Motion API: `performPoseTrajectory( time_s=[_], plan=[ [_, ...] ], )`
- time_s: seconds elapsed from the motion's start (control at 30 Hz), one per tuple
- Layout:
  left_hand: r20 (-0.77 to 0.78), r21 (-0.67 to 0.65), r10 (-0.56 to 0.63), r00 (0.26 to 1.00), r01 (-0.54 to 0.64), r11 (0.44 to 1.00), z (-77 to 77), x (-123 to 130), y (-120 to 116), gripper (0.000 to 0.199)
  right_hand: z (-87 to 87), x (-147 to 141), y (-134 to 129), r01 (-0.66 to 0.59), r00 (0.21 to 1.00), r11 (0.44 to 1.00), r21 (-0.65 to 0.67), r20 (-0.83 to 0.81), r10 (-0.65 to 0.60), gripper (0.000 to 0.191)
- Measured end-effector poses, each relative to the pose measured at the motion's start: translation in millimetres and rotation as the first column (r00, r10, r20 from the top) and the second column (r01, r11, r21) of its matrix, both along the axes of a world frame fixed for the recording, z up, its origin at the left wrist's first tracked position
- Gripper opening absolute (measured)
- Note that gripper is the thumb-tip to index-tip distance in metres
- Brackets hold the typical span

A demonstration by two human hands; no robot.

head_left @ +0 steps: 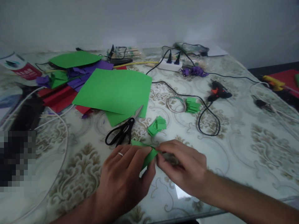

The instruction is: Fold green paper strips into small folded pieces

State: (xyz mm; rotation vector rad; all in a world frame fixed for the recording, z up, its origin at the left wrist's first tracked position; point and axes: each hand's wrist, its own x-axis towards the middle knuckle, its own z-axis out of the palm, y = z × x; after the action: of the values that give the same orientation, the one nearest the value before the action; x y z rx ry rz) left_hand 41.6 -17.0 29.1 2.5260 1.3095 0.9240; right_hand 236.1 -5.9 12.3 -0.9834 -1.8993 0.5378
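Observation:
Between my two hands is a small piece of green paper, partly hidden by fingers. My left hand, with a ring on one finger, grips it from the left between thumb and fingers. The fingertips of my right hand pinch its right end. Just beyond lie scissors with black handles, blades slightly apart and resting on green sheets. A small stack of cut green pieces is on the tablecloth ahead of my hands. Another green bundle sits farther back beside a roll of tape.
A black glue gun lies at the right, its cord looping over the patterned tablecloth. At the back stands a white power strip beside crumpled purple paper. Red paper and a white-and-red container are at left.

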Motion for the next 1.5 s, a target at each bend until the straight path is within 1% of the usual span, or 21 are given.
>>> performPoseTrajectory(
  time_s=[0.07, 0.13, 0.2, 0.23, 0.3, 0.33, 0.4, 0.43, 0.5, 0.57, 0.67, 0.73, 0.83, 0.93, 1.0, 1.07, 1.13, 1.2, 1.27, 1.37, 1.5],
  plan=[
    [0.087, -0.104, -0.035, 0.996, 0.044, 0.994, 4.2, -3.7, -1.4, 0.034, 1.0, 1.5, 2.2, 0.014, 0.999, 0.999, -0.051, -0.038, -0.016, 0.019],
    [0.207, -0.225, -0.064, 0.976, 0.111, 0.968, 9.5, -11.8, -2.8, 0.043, 1.7, 2.7, 4.7, -0.002, 0.997, 0.989, -0.149, -0.082, -0.010, 0.015],
    [0.304, -0.324, -0.001, 0.953, 0.104, 0.940, 13.7, -21.0, -2.5, 0.037, 1.3, 2.7, 7.4, -0.037, 0.988, 0.954, -0.297, -0.154, -0.010, 0.012],
    [0.324, -0.362, 0.028, 0.946, 0.097, 0.927, 14.6, -24.7, -1.4, 0.034, 0.7, 2.2, 8.8, -0.060, 0.978, 0.923, -0.379, -0.207, -0.022, 0.011],
    [0.317, -0.353, 0.062, 0.947, 0.057, 0.934, 13.6, -28.0, 2.3, 0.024, -0.6, 0.6, 11.9, -0.134, 0.941, 0.837, -0.531, -0.333, -0.060, 0.007],
    [0.286, -0.318, 0.082, 0.955, 0.014, 0.948, 11.7, -27.5, 4.6, 0.019, -1.0, -0.2, 13.5, -0.189, 0.915, 0.786, -0.588, -0.396, -0.076, 0.006],
    [0.216, -0.233, 0.110, 0.970, -0.058, 0.971, 6.5, -23.4, 8.9, 0.017, -1.2, -0.8, 16.5, -0.305, 0.860, 0.696, -0.650, -0.502, -0.092, 0.010],
    [0.193, -0.207, 0.109, 0.975, -0.069, 0.976, 4.0, -20.9, 10.5, 0.016, -1.1, -0.6, 17.6, -0.353, 0.838, 0.663, -0.660, -0.539, -0.091, 0.014],
    [0.182, -0.271, 0.091, 0.979, -0.039, 0.962, 0.9, -16.5, 12.4, 0.015, -0.9, 0.5, 18.8, -0.399, 0.821, 0.639, -0.657, -0.566, -0.070, 0.020],
    [0.223, -0.421, 0.077, 0.972, 0.025, 0.907, 1.6, -14.4, 13.0, 0.014, -1.4, 2.0, 18.5, -0.393, 0.836, 0.656, -0.644, -0.547, -0.036, 0.021],
    [0.303, -0.627, 0.117, 0.946, 0.106, 0.771, 7.4, -14.2, 14.0, 0.017, -2.9, 3.3, 17.0, -0.372, 0.862, 0.691, -0.620, -0.508, 0.009, 0.018],
    [0.332, -0.703, 0.159, 0.930, 0.132, 0.699, 11.1, -14.5, 15.2, 0.020, -3.7, 3.7, 16.2, -0.373, 0.866, 0.709, -0.599, -0.500, 0.033, 0.016],
    [0.366, -0.759, 0.216, 0.905, 0.156, 0.632, 13.1, -14.0, 16.6, 0.022, -4.6, 4.1, 15.6, -0.370, 0.874, 0.724, -0.582, -0.482, 0.059, 0.014],
    [0.398, -0.781, 0.244, 0.885, 0.186, 0.597, 11.9, -12.6, 17.6, 0.022, -4.8, 4.9, 15.2, -0.353, 0.892, 0.738, -0.575, -0.446, 0.079, 0.013],
    [0.415, -0.784, 0.245, 0.876, 0.208, 0.585, 10.8, -11.7, 18.6, 0.022, -4.0, 5.6, 15.2, -0.329, 0.914, 0.767, -0.551, -0.389, 0.112, 0.009],
    [0.429, -0.789, 0.249, 0.869, 0.226, 0.571, 10.0, -11.1, 19.7, 0.023, -2.2, 6.5, 15.6, -0.300, 0.937, 0.824, -0.481, -0.310, 0.161, 0.006],
    [0.443, -0.799, 0.262, 0.857, 0.245, 0.549, 9.2, -11.0, 20.5, 0.023, -0.2, 7.6, 16.0, -0.278, 0.951, 0.888, -0.367, -0.232, 0.202, 0.007],
    [0.452, -0.814, 0.284, 0.846, 0.261, 0.519, 7.9, -11.5, 20.7, 0.023, 1.1, 8.7, 15.9, -0.264, 0.959, 0.930, -0.256, -0.170, 0.226, 0.011],
    [0.455, -0.829, 0.295, 0.840, 0.279, 0.485, 6.2, -12.3, 20.4, 0.023, 1.3, 9.7, 15.0, -0.256, 0.964, 0.949, -0.183, -0.127, 0.235, 0.013],
    [0.461, -0.841, 0.290, 0.838, 0.308, 0.445, 3.8, -13.3, 19.6, 0.022, 0.7, 10.6, 12.4, -0.251, 0.966, 0.960, -0.126, -0.092, 0.241, 0.015],
    [0.487, -0.831, 0.286, 0.825, 0.337, 0.443, 2.2, -12.9, 19.7, 0.020, 1.7, 11.5, 9.7, -0.256, 0.965, 0.962, -0.093, -0.076, 0.250, 0.017]
  ],
)
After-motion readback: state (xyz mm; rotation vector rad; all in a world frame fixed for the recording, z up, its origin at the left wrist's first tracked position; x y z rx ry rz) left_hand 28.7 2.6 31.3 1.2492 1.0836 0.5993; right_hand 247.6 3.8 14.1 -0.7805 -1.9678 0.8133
